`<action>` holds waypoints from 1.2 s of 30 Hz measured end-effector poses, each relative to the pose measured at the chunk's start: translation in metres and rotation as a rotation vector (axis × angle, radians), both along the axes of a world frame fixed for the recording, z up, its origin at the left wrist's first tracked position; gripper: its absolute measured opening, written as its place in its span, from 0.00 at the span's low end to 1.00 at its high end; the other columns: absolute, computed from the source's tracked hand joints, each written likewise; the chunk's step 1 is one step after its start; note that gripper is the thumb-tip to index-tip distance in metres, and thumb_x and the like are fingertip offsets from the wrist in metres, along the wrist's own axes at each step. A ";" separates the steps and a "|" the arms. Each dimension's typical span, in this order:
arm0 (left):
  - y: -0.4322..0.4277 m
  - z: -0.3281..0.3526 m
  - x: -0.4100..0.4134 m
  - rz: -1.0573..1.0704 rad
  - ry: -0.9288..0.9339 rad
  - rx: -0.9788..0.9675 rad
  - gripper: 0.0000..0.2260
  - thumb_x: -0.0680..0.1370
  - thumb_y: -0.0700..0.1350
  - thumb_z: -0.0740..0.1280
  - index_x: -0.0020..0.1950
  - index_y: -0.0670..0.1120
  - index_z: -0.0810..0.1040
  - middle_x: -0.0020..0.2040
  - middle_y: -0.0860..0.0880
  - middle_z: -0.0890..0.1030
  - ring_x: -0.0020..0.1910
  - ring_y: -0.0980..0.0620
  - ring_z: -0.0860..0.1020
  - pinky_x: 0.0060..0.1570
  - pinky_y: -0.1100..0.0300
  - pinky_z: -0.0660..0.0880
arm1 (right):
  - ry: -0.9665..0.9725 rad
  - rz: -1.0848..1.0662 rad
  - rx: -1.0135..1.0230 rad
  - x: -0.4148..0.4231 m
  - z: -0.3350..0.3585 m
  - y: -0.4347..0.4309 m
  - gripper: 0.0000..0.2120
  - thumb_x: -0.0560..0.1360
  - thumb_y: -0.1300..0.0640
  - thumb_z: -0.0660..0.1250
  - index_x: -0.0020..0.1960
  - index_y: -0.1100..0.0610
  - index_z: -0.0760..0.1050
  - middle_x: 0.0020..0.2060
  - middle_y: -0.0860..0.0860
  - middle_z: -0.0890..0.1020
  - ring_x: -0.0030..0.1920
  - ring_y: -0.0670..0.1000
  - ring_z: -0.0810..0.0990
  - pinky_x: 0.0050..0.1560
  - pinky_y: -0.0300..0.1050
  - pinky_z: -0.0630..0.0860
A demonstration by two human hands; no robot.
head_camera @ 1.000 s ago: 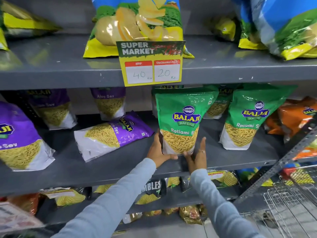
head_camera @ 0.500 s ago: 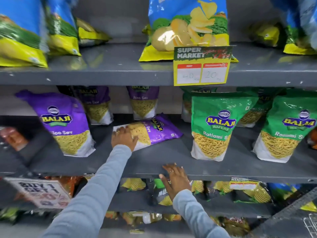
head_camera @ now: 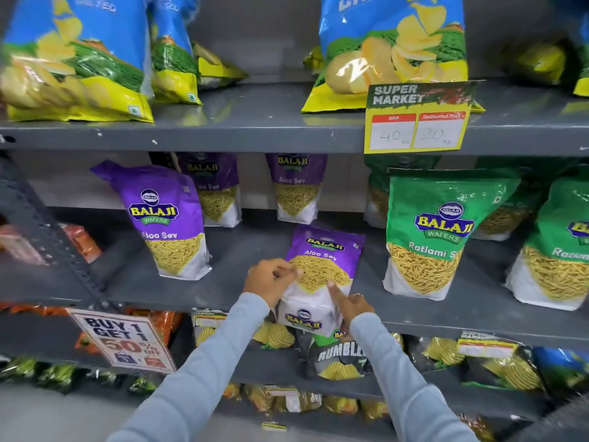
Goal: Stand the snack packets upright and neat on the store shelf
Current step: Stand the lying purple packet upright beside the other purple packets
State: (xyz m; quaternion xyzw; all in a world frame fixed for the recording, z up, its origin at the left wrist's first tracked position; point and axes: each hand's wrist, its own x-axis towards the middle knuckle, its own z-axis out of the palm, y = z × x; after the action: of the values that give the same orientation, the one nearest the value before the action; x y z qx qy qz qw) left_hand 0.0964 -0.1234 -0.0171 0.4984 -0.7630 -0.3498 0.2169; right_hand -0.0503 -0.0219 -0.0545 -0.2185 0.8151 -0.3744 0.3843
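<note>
A purple Aloo Sev packet (head_camera: 323, 266) leans back at the front of the grey middle shelf (head_camera: 242, 250), its white base over the shelf's edge. My left hand (head_camera: 271, 280) grips its lower left side. My right hand (head_camera: 350, 303) touches its lower right side with the forefinger stretched up. Another purple Aloo Sev packet (head_camera: 165, 221) stands upright to the left, and two more purple packets (head_camera: 294, 186) stand at the back. Green Ratlami Sev packets (head_camera: 436, 234) stand upright to the right.
Blue and yellow chip bags (head_camera: 392, 49) fill the top shelf, with a yellow price tag (head_camera: 417, 122) on its edge. Dark snack bags (head_camera: 338, 362) and a "Buy 1 Get 1" sign (head_camera: 122, 341) are on the lower shelf. A perforated upright (head_camera: 54, 247) slants at the left.
The purple packet lay flat on its side; now it is turned label-up and raised at the shelf front. My right hand came up from the shelf edge to its lower right side.
</note>
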 end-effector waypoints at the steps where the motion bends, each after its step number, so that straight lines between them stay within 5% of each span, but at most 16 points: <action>1: -0.005 0.000 -0.001 0.052 -0.004 0.126 0.17 0.70 0.55 0.73 0.52 0.46 0.81 0.48 0.45 0.83 0.52 0.43 0.81 0.55 0.58 0.75 | -0.086 -0.011 -0.005 0.000 0.004 0.001 0.33 0.65 0.31 0.63 0.45 0.63 0.70 0.43 0.59 0.77 0.40 0.58 0.80 0.43 0.54 0.81; 3: -0.011 -0.001 -0.001 0.109 -0.031 0.440 0.25 0.67 0.58 0.75 0.56 0.44 0.75 0.54 0.41 0.80 0.50 0.42 0.80 0.52 0.51 0.78 | -0.199 -0.013 -0.032 0.001 0.009 0.003 0.34 0.59 0.33 0.71 0.43 0.63 0.68 0.44 0.58 0.77 0.36 0.55 0.79 0.36 0.50 0.81; 5: -0.013 -0.005 0.002 0.108 0.021 0.715 0.29 0.65 0.58 0.76 0.56 0.40 0.73 0.50 0.39 0.79 0.44 0.41 0.81 0.48 0.43 0.82 | -0.298 -0.051 -0.078 0.002 0.006 0.003 0.29 0.56 0.41 0.78 0.41 0.62 0.69 0.51 0.61 0.77 0.44 0.61 0.80 0.47 0.59 0.81; 8: -0.013 -0.014 0.013 0.071 0.134 0.799 0.29 0.63 0.51 0.80 0.57 0.36 0.77 0.50 0.37 0.82 0.44 0.40 0.83 0.42 0.38 0.81 | -0.303 -0.046 -0.132 0.002 0.003 0.006 0.26 0.61 0.53 0.78 0.51 0.65 0.73 0.54 0.63 0.77 0.54 0.65 0.78 0.56 0.63 0.77; 10: -0.008 -0.019 0.020 0.070 0.209 0.809 0.30 0.60 0.46 0.82 0.59 0.38 0.78 0.54 0.37 0.83 0.50 0.39 0.83 0.45 0.35 0.81 | -0.290 -0.017 -0.160 -0.001 -0.003 0.010 0.22 0.59 0.54 0.80 0.47 0.61 0.76 0.49 0.58 0.80 0.53 0.61 0.79 0.55 0.58 0.78; 12: 0.005 -0.019 0.027 0.046 0.277 0.816 0.22 0.65 0.41 0.79 0.57 0.39 0.80 0.47 0.40 0.86 0.44 0.43 0.85 0.46 0.40 0.82 | -0.281 0.043 -0.186 -0.003 -0.002 0.017 0.19 0.59 0.56 0.80 0.46 0.59 0.78 0.48 0.56 0.82 0.49 0.56 0.80 0.51 0.52 0.78; 15: 0.027 -0.020 0.037 0.007 0.363 0.803 0.17 0.67 0.36 0.77 0.55 0.41 0.82 0.39 0.47 0.87 0.37 0.48 0.84 0.42 0.49 0.84 | -0.208 0.140 -0.189 -0.007 -0.001 0.032 0.32 0.55 0.54 0.82 0.55 0.59 0.75 0.52 0.54 0.82 0.53 0.55 0.81 0.53 0.53 0.79; 21: 0.071 -0.015 0.055 -0.030 0.578 0.680 0.18 0.66 0.31 0.75 0.54 0.42 0.83 0.49 0.43 0.86 0.47 0.48 0.84 0.45 0.55 0.83 | -0.108 0.113 -0.476 0.005 0.006 0.081 0.36 0.52 0.59 0.83 0.57 0.53 0.74 0.52 0.52 0.83 0.51 0.54 0.82 0.48 0.50 0.81; 27: 0.078 -0.015 0.056 -0.066 0.665 0.569 0.24 0.58 0.35 0.81 0.53 0.42 0.84 0.55 0.34 0.83 0.52 0.41 0.81 0.60 0.39 0.75 | -0.051 0.079 -0.579 0.016 0.018 0.096 0.36 0.52 0.65 0.82 0.54 0.47 0.72 0.49 0.46 0.82 0.47 0.47 0.83 0.39 0.39 0.81; 32: 0.059 -0.017 0.050 -0.111 0.624 0.452 0.22 0.60 0.41 0.80 0.52 0.42 0.83 0.53 0.37 0.84 0.54 0.38 0.82 0.58 0.42 0.77 | -0.083 0.075 -0.628 0.012 0.018 0.077 0.35 0.53 0.70 0.80 0.52 0.48 0.71 0.50 0.49 0.81 0.49 0.50 0.82 0.38 0.37 0.81; 36: 0.024 -0.019 0.034 -0.068 0.557 0.270 0.19 0.63 0.37 0.77 0.52 0.35 0.80 0.48 0.38 0.84 0.46 0.46 0.81 0.48 0.54 0.79 | 0.027 0.085 -0.656 0.008 0.013 0.031 0.37 0.54 0.72 0.79 0.50 0.43 0.68 0.49 0.47 0.81 0.49 0.50 0.81 0.45 0.41 0.80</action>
State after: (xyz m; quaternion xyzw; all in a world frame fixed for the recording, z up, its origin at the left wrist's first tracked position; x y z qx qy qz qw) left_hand 0.1306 -0.0997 -0.0366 0.3816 -0.6371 -0.5782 0.3379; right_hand -0.0428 0.0088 -0.0413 -0.3694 0.6463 -0.5975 0.2981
